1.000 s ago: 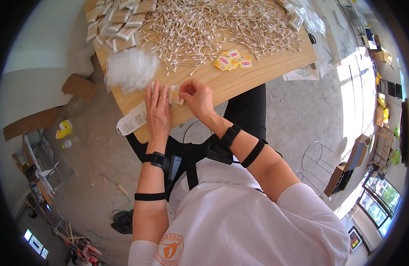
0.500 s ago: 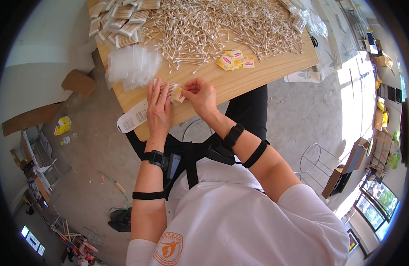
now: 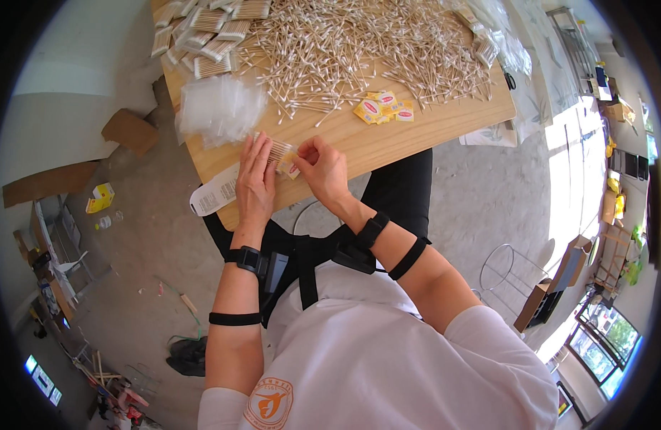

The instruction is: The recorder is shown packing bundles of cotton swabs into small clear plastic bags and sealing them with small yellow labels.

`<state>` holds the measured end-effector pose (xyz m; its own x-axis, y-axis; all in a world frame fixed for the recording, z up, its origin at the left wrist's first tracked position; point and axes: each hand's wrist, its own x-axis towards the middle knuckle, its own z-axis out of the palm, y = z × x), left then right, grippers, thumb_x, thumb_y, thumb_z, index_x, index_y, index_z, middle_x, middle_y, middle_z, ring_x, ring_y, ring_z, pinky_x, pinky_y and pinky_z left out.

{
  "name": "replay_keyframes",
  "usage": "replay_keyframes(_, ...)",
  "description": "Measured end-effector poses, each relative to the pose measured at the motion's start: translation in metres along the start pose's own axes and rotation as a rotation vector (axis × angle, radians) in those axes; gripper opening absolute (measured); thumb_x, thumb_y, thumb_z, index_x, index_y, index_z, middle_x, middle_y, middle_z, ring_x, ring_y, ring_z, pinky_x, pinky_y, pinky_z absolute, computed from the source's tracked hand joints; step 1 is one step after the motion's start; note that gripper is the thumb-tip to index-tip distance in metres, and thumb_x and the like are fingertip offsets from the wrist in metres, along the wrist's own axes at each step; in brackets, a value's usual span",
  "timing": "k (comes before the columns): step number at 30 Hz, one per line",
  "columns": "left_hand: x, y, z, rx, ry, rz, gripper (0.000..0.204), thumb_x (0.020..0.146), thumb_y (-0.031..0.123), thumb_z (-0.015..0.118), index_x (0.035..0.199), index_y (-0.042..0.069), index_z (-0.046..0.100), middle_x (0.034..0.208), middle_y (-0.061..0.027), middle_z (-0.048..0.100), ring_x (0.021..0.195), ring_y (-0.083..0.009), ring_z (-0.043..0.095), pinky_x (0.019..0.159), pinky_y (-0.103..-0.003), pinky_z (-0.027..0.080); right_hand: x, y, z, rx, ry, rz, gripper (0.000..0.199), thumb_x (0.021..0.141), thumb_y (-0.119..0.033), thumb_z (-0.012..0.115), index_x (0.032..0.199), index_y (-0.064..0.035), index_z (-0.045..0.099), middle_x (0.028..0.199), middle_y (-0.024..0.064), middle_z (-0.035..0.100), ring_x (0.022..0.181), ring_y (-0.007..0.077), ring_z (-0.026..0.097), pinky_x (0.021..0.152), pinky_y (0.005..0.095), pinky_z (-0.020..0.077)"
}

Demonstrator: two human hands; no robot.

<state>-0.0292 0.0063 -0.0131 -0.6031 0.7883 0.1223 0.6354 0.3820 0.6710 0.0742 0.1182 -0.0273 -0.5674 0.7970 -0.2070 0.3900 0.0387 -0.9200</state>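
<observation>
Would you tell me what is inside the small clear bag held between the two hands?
The small clear bag shows a bundle of cotton swabs and a yellow label. The left hand and right hand cover its edges, hiding any opening.

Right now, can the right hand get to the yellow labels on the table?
Probably yes. The right hand pinches a small packet with the left hand; the yellow labels lie beyond it on bare wood, nothing between.

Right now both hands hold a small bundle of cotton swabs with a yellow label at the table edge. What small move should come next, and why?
Probably the right hand should push the yellow label further in beside the bundle of cotton swabs, while the left hand keeps it flat on the wooden table. The label sits at the bundle's end, seemingly half in, and both hands pinch it there.
</observation>
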Motion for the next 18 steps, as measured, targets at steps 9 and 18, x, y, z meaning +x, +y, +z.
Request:
replay_keyframes(9,0.001,-0.001,0.000,0.003,0.057,0.026,0.042,0.087,-0.002,0.061,0.128,0.006,0.058,0.140,-0.0081,0.052,0.135,-0.0311,0.044,0.107,-0.040,0.042,-0.003,-0.009,0.006,0.029,0.015,0.001,0.017,0.077,-0.008,0.076,0.087,-0.0003,0.064,0.072,0.0064,0.067,0.062,0.0130,0.064,0.059,0.0272,0.0518)
replay_keyframes(18,0.000,-0.002,0.000,0.002,0.066,0.030,0.041,0.087,-0.002,0.062,0.127,0.006,0.058,0.139,-0.0081,0.053,0.134,-0.0313,0.044,0.106,-0.040,0.043,-0.008,-0.005,0.011,0.182,0.035,0.040,0.015,0.077,-0.003,0.074,0.087,-0.0001,0.064,0.073,0.0064,0.067,0.063,0.0120,0.064,0.059,0.0271,0.0513)
